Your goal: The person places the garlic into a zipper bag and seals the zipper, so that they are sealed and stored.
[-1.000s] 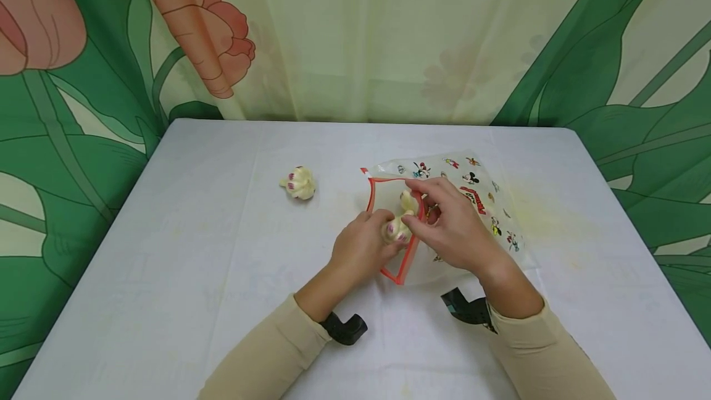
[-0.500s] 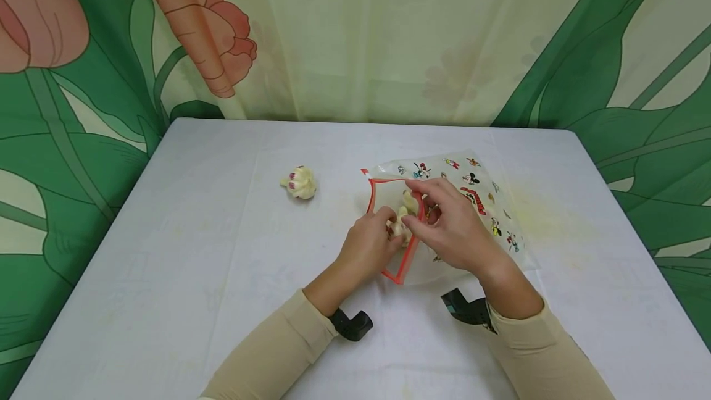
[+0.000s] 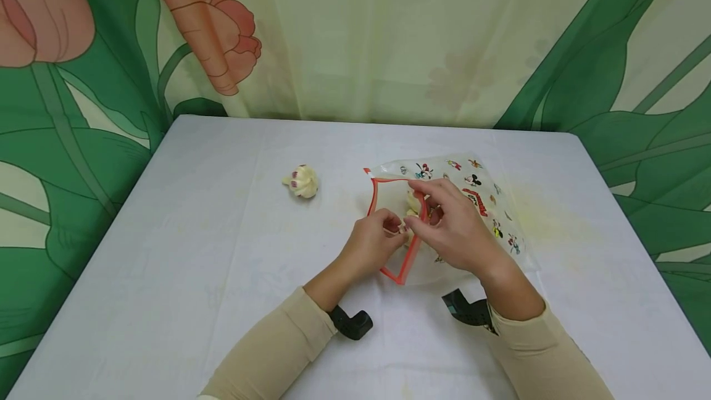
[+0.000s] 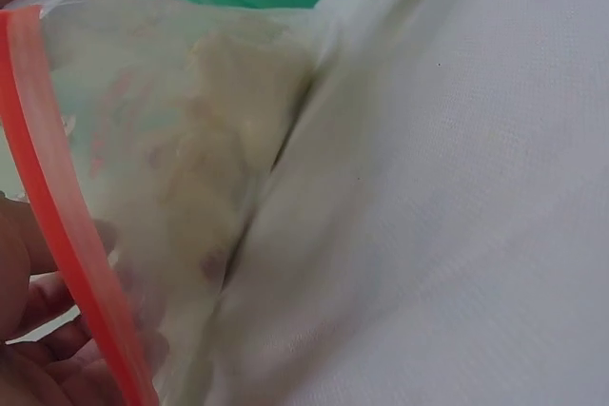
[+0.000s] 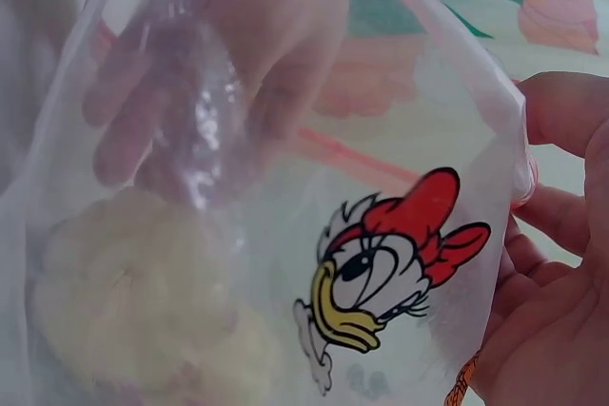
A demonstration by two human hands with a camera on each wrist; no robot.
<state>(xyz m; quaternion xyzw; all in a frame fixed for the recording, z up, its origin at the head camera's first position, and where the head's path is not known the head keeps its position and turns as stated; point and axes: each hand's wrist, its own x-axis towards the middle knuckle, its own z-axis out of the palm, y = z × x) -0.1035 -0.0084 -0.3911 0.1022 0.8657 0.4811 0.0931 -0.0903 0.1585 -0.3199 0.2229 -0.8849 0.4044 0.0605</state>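
Observation:
A clear zip bag (image 3: 480, 196) with cartoon prints and a red rim lies right of the table's centre, its mouth facing left. My right hand (image 3: 424, 212) pinches the upper lip of the rim and holds the mouth up. My left hand (image 3: 391, 226) is at the mouth, fingers relaxed and holding nothing. Pale garlic bulbs (image 3: 412, 204) lie inside the bag. The left wrist view shows the red rim (image 4: 57, 197) and garlic (image 4: 238, 111) behind the plastic. In the right wrist view garlic (image 5: 133, 301) sits low in the bag (image 5: 400, 263), with my left fingers (image 5: 190, 73) blurred behind the film.
One more garlic bulb (image 3: 302, 181) with purple marks lies loose on the white table (image 3: 194, 252), left of the bag. A flower-print curtain (image 3: 355, 36) hangs close behind the table's far edge. Black camera mounts (image 3: 350, 324) sit at both wrists.
My left hand pushed the garlic bulb it held through the bag's mouth and let it go; the bulb now lies inside. The right hand kept its pinch on the rim.

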